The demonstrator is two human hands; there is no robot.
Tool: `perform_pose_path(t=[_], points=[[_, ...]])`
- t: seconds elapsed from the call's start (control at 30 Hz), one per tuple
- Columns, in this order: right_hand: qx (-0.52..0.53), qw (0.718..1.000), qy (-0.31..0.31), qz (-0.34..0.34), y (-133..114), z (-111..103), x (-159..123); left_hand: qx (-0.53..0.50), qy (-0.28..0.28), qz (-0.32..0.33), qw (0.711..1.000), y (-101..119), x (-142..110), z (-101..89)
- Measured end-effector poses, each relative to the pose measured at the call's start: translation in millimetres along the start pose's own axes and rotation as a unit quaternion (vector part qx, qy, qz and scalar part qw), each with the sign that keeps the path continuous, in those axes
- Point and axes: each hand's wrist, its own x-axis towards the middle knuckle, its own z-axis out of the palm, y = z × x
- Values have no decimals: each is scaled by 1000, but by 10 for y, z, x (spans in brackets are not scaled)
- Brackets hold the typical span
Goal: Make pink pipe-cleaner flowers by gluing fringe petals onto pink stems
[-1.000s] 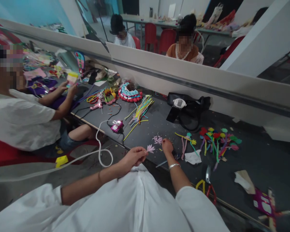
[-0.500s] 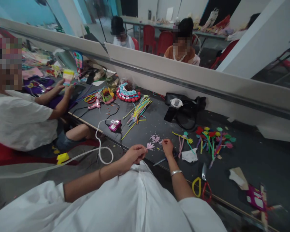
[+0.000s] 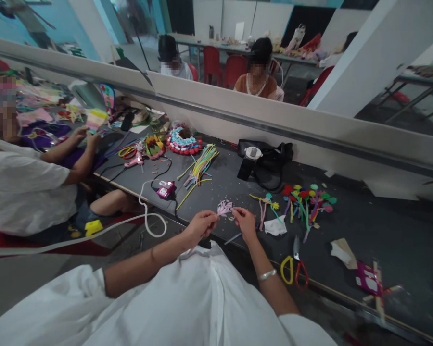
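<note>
Between the fingertips of my left hand [image 3: 203, 225] is a small pink petalled flower [image 3: 221, 212]. Just behind it lies a pile of little pink pieces [image 3: 225, 204], and the two overlap from this angle. My right hand [image 3: 244, 222] is close on the flower's right side, with thumb and forefinger pinched together. Whatever those fingers grip is too small to make out. To the right of it are a white scrap [image 3: 275, 226] and some fuzzy stems [image 3: 262, 214]. Scissors [image 3: 296, 250] with one yellow and one red handle lie at the table's front edge.
Colourful fuzzy flowers [image 3: 310, 199] lie on the right of the dark table [image 3: 382, 226]. A bundle of fuzzy stems [image 3: 202, 166], a pink glue gun [image 3: 134, 160] and a black bag [image 3: 274, 158] lie farther back. At left sits a co-worker [image 3: 29, 187]; a white cable [image 3: 111, 226] hangs nearby.
My right hand has come off the tabletop pile toward the flower in my left hand. The view has shifted slightly, so the table's things sit farther left.
</note>
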Motion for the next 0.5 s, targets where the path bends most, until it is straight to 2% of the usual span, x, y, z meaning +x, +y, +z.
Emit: perform_pose_path(t=[0.1, 0.23, 0.5], points=[[14, 999, -44, -25, -255, 38, -359, -5, -1, 10, 1000, 18, -32, 19], [17, 996, -72, -51, -484, 63, -749, -12, -13, 17, 1000, 13, -103, 49], [25, 997, -62, -49, -668, 84, -1022, -9, -52, 16, 998, 39, -334, 108]])
